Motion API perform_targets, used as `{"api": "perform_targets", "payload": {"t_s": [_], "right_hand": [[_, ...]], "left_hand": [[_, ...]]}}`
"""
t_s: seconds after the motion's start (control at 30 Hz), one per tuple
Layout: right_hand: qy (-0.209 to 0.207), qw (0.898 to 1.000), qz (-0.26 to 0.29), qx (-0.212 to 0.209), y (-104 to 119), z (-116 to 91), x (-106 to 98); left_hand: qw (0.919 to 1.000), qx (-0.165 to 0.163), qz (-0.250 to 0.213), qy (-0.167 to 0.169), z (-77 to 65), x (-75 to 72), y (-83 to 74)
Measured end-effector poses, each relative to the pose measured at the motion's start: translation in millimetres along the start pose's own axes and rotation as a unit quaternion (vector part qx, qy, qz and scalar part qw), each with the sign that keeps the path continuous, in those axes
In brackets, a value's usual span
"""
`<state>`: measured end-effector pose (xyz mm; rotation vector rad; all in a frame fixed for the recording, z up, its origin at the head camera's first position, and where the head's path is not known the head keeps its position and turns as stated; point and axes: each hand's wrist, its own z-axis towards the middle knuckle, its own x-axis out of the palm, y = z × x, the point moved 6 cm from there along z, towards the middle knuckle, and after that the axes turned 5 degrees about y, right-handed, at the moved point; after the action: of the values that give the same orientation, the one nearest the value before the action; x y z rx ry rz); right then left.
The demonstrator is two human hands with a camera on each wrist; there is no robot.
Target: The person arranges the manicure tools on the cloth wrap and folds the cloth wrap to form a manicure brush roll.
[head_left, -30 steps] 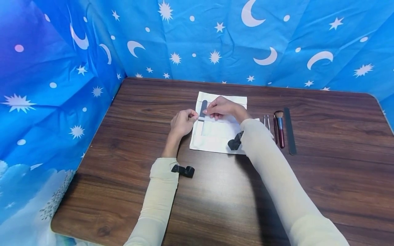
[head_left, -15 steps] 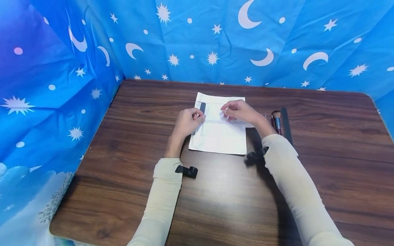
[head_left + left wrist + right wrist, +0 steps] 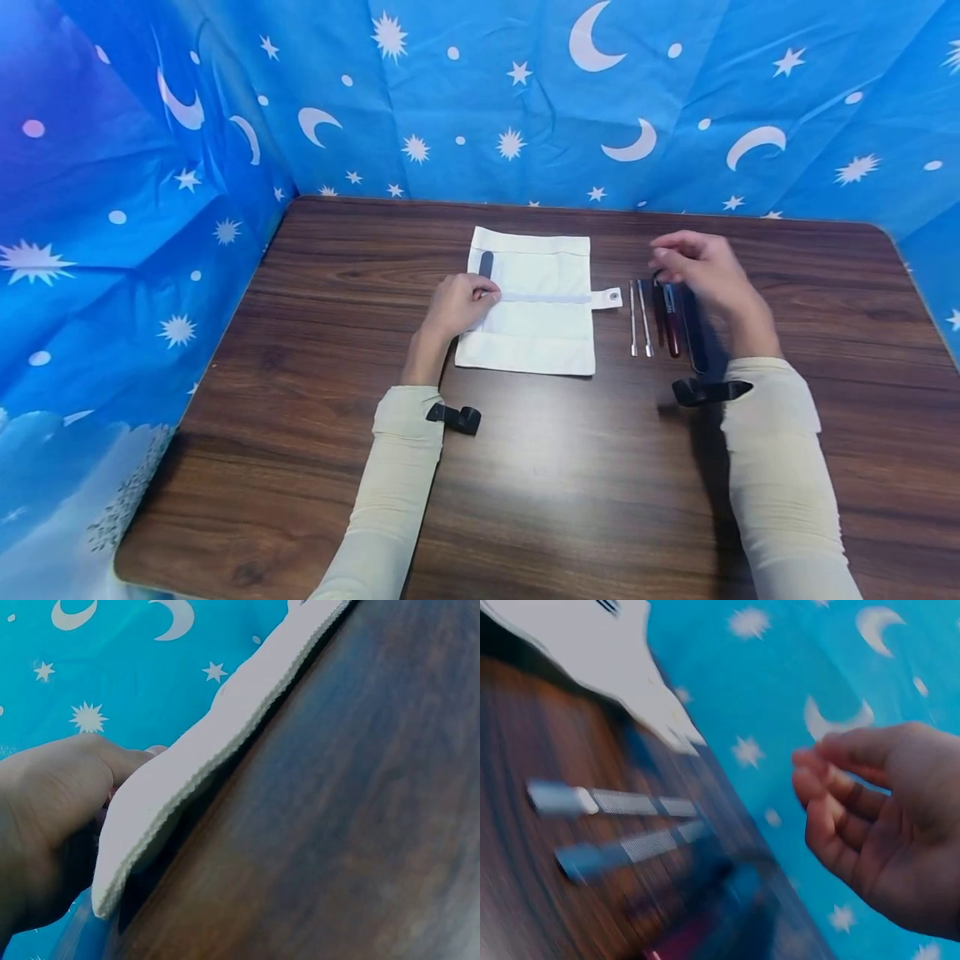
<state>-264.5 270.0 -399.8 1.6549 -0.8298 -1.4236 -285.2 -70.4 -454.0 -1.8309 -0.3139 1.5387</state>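
A white fabric tool case point(image 3: 536, 342) lies unfolded on the table, with a band across its middle and a snap strap point(image 3: 607, 298) at its right. The dark rounded end of a nail file point(image 3: 486, 263) shows at the case's left side. My left hand point(image 3: 456, 304) pinches the case's left edge, covering the file's middle; in the left wrist view the thumb lies by the lifted edge of the fabric. Over the row of tools on the right hovers my right hand point(image 3: 708, 271), fingers loosely bent and holding nothing. Beneath it lie a makeup brush point(image 3: 673, 337) and a long dark nail file point(image 3: 696, 337), partly covered.
Two slim metal cuticle tools point(image 3: 640, 321) lie between the case and the brush, beside a thin dark tool point(image 3: 659, 321). The brown wooden table point(image 3: 300, 350) meets a blue star-and-moon cloth point(image 3: 450, 100) at the back and left.
My right hand has let go of the file by the case and moved right, over the tools. My left hand has shifted slightly right onto the case's edge. The file sits lower in the case.
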Motion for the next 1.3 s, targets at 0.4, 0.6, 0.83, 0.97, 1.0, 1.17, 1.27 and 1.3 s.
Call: {"api": "perform_targets", "payload": {"t_s": [0.4, 0.6, 0.83, 0.97, 1.0, 1.17, 1.27, 1.3], "right_hand": [[0.063, 0.955, -0.187, 0.222, -52, -35, -30], [0.065, 0.945, -0.203, 0.249, -47, -37, -22], [0.060, 0.938, -0.213, 0.266, -44, -41, -20], [0.054, 0.940, -0.204, 0.267, -47, -44, -20], [0.050, 0.941, -0.202, 0.268, -48, -44, -20], [0.024, 0.944, -0.191, 0.266, -50, -44, -24], [0.008, 0.948, -0.179, 0.264, -50, -43, -27], [0.002, 0.949, -0.174, 0.263, -51, -42, -27]], "left_hand": [[0.9995, -0.020, -0.022, -0.010, -1.5, 1.2, 6.3], [0.9994, -0.023, -0.024, -0.014, -1.9, 1.4, 5.2], [0.9991, -0.027, -0.028, -0.016, -2.1, 2.0, 4.4], [0.9990, -0.030, -0.031, -0.014, -2.4, 2.7, 4.7], [0.9989, -0.030, -0.032, -0.014, -2.4, 2.8, 4.7], [0.9990, -0.030, -0.029, -0.017, -1.8, 2.5, 4.1], [0.9989, -0.031, -0.029, -0.019, -1.8, 2.1, 3.5], [0.9989, -0.032, -0.030, -0.019, -1.8, 2.0, 3.4]]}}
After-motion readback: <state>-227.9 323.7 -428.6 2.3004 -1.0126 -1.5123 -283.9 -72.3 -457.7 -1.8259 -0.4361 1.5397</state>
